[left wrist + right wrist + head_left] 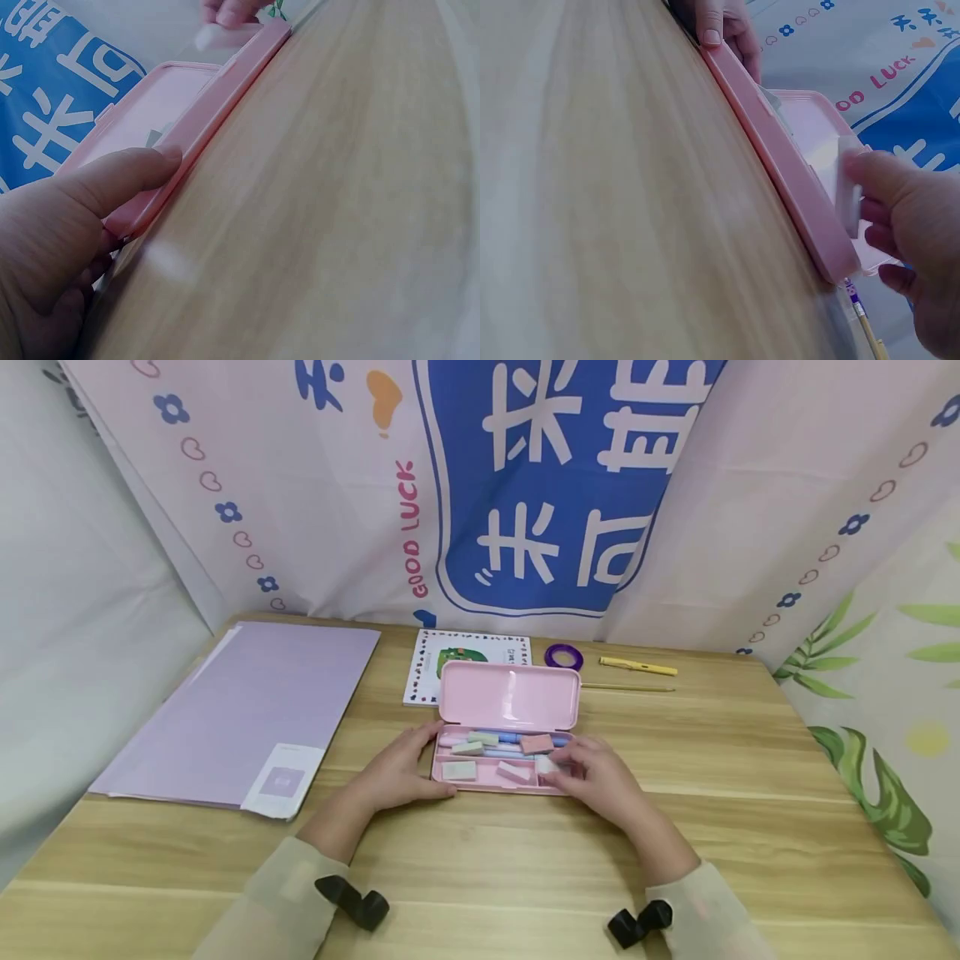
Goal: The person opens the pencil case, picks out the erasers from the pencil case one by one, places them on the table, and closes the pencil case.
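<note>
A pink pencil case [487,787] lies on the table with its lid [480,697] raised at the back. My left hand [401,768] holds its left end, the thumb on the front wall. At the right end, my right hand [600,781] pinches a white eraser [847,187] just over the case. Pale green erasers [459,770], a pale pink eraser [513,772] and a darker pink eraser [537,743] sit inside, with blue pens [510,737] along the back compartment. Fingers partly cover the white eraser in the head view.
Behind the lid lies a white booklet [420,668]. A purple tape roll [564,657], a yellow pen [637,666] and a pencil [630,687] are at the back right. To the left is a large lilac folder [262,702]. A printed curtain [360,527] hangs beyond the table's back edge.
</note>
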{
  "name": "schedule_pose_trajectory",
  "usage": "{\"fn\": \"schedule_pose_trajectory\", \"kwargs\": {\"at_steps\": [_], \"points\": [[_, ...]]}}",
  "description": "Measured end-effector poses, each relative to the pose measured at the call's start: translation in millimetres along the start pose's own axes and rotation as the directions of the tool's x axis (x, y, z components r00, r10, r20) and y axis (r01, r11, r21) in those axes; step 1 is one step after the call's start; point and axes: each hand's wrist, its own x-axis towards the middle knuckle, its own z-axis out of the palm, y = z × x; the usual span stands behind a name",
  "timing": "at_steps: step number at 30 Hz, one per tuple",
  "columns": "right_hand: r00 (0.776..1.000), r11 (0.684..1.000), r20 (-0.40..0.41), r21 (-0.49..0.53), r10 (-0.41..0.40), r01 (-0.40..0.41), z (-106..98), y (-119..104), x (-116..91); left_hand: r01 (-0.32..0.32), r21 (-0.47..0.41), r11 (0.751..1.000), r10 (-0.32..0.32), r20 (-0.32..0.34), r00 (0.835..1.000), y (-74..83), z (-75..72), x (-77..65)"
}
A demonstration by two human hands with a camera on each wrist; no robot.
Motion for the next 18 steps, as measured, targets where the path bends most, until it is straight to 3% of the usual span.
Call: {"fn": "schedule_pose_trajectory", "kwargs": {"at_steps": [4,10,14,18], "points": [[0.994,0.998,-0.105,0.048,0.04,-0.035,-7,3,-2,-0.008,0.003,1.0,0.008,0.0,1.0,0.4,1.6,0.6],[0.951,0.978,-0.232,0.075,0.206,-0.194,-35,31,-13,0.002,0.015,1.0,-0.002,0.003,1.0,-0.5,2.1,1.2],[0.906,0.943,-0.271,0.031,0.327,-0.331,-59,60,-29,0.001,0.015,1.0,-0.001,0.002,1.0,-0.7,1.2,0.8],[0.833,0.874,-0.3,0.006,0.465,-0.486,-81,90,-47,0.004,0.011,1.0,-0.004,0.0,1.0,-1.5,0.9,0.6]]}}
